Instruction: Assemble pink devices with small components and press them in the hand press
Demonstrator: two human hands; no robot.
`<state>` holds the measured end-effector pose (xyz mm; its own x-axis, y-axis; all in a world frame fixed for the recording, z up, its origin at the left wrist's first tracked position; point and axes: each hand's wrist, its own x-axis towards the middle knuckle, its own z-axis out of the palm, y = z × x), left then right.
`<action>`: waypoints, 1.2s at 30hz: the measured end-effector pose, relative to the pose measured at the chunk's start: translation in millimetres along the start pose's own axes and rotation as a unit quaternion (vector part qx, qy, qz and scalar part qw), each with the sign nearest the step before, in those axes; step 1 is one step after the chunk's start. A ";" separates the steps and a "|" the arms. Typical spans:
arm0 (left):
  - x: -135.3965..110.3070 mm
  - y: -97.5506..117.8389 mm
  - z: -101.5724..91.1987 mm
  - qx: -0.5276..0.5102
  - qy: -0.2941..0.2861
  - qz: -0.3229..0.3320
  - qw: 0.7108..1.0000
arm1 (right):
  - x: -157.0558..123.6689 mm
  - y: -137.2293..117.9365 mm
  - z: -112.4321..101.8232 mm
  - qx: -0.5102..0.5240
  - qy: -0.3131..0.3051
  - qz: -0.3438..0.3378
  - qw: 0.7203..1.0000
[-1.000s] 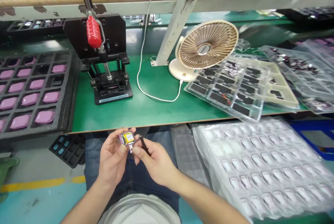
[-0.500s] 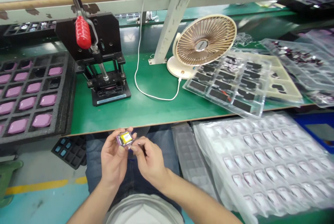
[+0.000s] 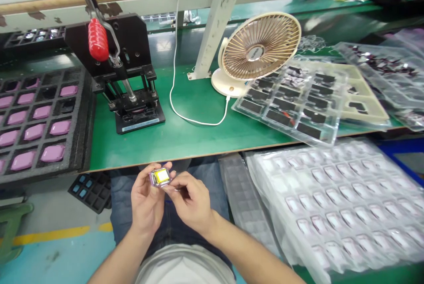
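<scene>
My left hand pinches a small pink square casing with a yellow part inside, held over my lap just below the edge of the green bench. My right hand has its fingers closed against the casing's right side; whether it holds anything of its own is hidden. A black hand press with a red-handled lever stands on the bench ahead. To the left lies a black foam tray with several pink casings.
A beige desk fan with a white cable stands mid-bench. Clear plastic trays of dark parts lie to its right. A large clear blister tray of small parts sits low at the right. A dark tray lies under the bench.
The dark strip seen in my right hand a second ago no longer shows. My right fingers have closed in on the casing. The view has shifted slightly.
</scene>
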<state>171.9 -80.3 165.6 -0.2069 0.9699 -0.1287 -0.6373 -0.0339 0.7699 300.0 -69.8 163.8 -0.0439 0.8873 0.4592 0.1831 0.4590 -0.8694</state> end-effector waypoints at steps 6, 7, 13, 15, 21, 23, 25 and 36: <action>0.3 -0.2 -2.4 0.017 -0.012 0.006 1.000 | 3.6 8.5 -1.8 0.024 -0.010 -0.008 1.000; -0.2 0.8 -2.1 0.019 -0.011 0.001 1.000 | 3.6 7.6 -1.7 0.019 -0.012 -0.011 1.000; -14.6 14.8 5.6 0.073 0.035 -0.169 0.982 | -18.5 -20.7 -22.3 -0.065 -0.022 0.051 0.996; -8.8 12.4 4.2 0.141 0.045 -0.249 0.957 | -27.6 -18.7 -53.9 -0.148 -0.048 0.101 0.983; 14.6 -23.8 -2.6 0.229 -0.067 -0.331 0.913 | -56.6 13.4 -267.0 -0.484 0.088 0.390 0.779; 12.7 -29.9 -1.2 0.232 -0.094 -0.347 0.904 | -63.7 33.1 -336.0 -0.511 0.115 0.450 0.723; 8.2 -32.6 4.2 0.233 -0.102 -0.359 0.898 | -66.8 57.6 -382.6 -0.522 0.114 0.489 0.689; 10.2 -13.9 18.1 0.243 -0.018 -0.395 0.885 | -69.5 129.9 -423.9 -0.550 0.073 0.520 0.649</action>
<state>192.1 -65.5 164.8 0.1901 0.6510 -0.7349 -0.1752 0.7590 0.6270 743.1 -91.3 96.3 0.7448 0.6397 -0.1897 0.6329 -0.7674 -0.1027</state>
